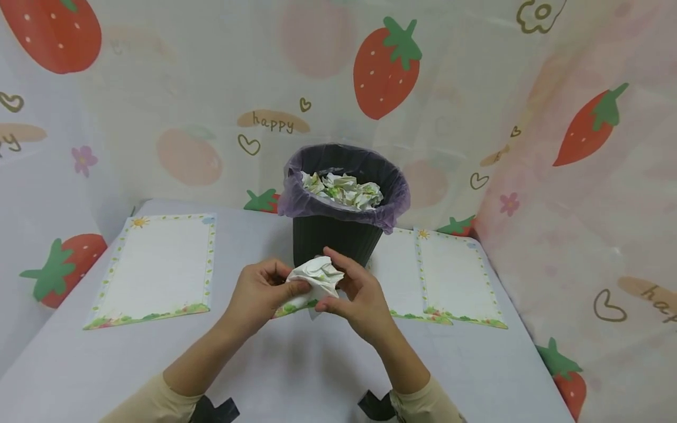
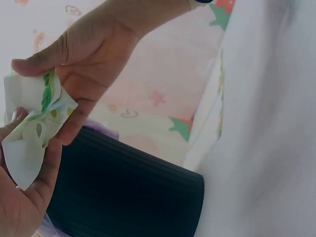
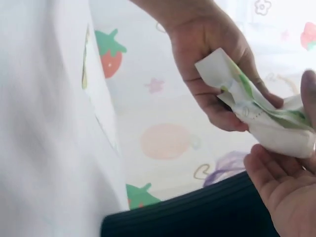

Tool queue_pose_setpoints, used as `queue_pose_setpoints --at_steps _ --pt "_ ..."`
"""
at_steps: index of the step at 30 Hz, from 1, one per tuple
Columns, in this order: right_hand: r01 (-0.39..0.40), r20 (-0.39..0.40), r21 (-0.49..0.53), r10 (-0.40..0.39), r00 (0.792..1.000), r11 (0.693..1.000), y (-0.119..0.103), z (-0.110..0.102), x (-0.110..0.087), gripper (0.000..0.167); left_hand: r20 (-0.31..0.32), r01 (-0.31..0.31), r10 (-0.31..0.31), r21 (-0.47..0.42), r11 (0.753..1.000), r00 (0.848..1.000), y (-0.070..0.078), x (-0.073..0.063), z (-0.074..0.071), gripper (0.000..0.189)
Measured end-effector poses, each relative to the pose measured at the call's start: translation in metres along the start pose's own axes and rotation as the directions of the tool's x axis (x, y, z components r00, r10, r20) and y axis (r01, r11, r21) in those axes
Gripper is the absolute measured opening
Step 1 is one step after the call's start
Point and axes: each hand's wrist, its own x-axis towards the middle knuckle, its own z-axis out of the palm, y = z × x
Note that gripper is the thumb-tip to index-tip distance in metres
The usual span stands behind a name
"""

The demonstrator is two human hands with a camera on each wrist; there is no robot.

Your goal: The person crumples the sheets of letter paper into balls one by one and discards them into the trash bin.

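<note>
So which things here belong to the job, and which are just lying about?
Belong, I think:
- left hand
- right hand
- crumpled, leaf-bordered paper
- black bin
- purple liner
- paper balls inside
- probably flat bordered sheets

Just surroundings:
- strawberry-print backdrop
- white tabletop

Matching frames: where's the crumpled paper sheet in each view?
Head: crumpled paper sheet just below center.
Left wrist: left edge, around mid-height.
Right wrist: toward the right edge, around mid-height.
Shared landmark: black trash bin, its dark wall visible in all three.
</note>
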Motion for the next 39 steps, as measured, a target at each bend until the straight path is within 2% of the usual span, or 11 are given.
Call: queue_pose_setpoints --at_steps 3,9,12,17,19,22,25,29,31,36,39 --pt "-0.045 -0.009 0.093 0.046 0.999 0.995 0.002 -0.001 -0.001 0.071 0.009 0.017 -0.017 -0.005 1.0 1.0 -0.002 -0.002 0.003 0.025" --pt "-0.094 -0.119 0.229 0.124 0.985 0.969 0.008 0.0 0.001 0.042 0.024 0.069 -0.068 -0.025 0.997 0.997 -0.005 -0.006 0.012 0.029" --pt "-0.074 -0.197 0.239 0.123 0.973 0.968 0.008 -0.002 0.001 0.03 0.102 0.061 -0.058 -0.023 0.998 0.993 -0.005 -0.006 0.014 0.042" --pt "-0.061 -0.288 0.239 0.131 0.949 0.969 0.003 -0.008 0.003 0.019 0.277 0.074 -0.069 -0.008 0.997 0.959 0.002 -0.007 0.012 0.072" --pt "-0.076 -0.281 0.236 0.143 0.949 0.969 -0.001 -0.01 0.003 0.02 0.279 0.005 -0.013 0.032 0.999 0.96 0.004 -0.008 0.012 0.07" --pt "-0.133 -0.241 0.254 0.195 0.951 0.958 -0.004 -0.009 0.003 0.024 0.242 -0.194 0.165 0.099 0.976 0.956 0.001 -0.008 0.012 0.057" --pt "-0.204 -0.197 0.281 0.265 0.944 0.938 -0.005 -0.007 0.002 0.029 0.217 -0.388 0.351 0.158 0.908 0.911 -0.003 -0.007 0.011 0.051" --pt "-0.281 -0.148 0.305 0.337 0.93 0.91 -0.005 -0.006 0.002 0.03 0.211 -0.529 0.488 0.246 0.812 0.847 -0.007 -0.005 0.009 0.053" --pt "-0.307 -0.128 0.314 0.361 0.924 0.898 -0.004 -0.006 0.001 0.029 0.214 -0.568 0.526 0.281 0.774 0.823 -0.009 -0.005 0.01 0.059" --pt "-0.364 -0.074 0.338 0.411 0.909 0.868 -0.003 -0.007 0.002 0.029 0.312 -0.632 0.556 0.259 0.731 0.771 -0.012 -0.002 0.011 0.085" --pt "-0.409 -0.053 0.34 0.451 0.891 0.847 -0.003 -0.008 0.002 0.028 0.37 -0.693 0.593 0.268 0.669 0.715 -0.014 -0.001 0.01 0.082"
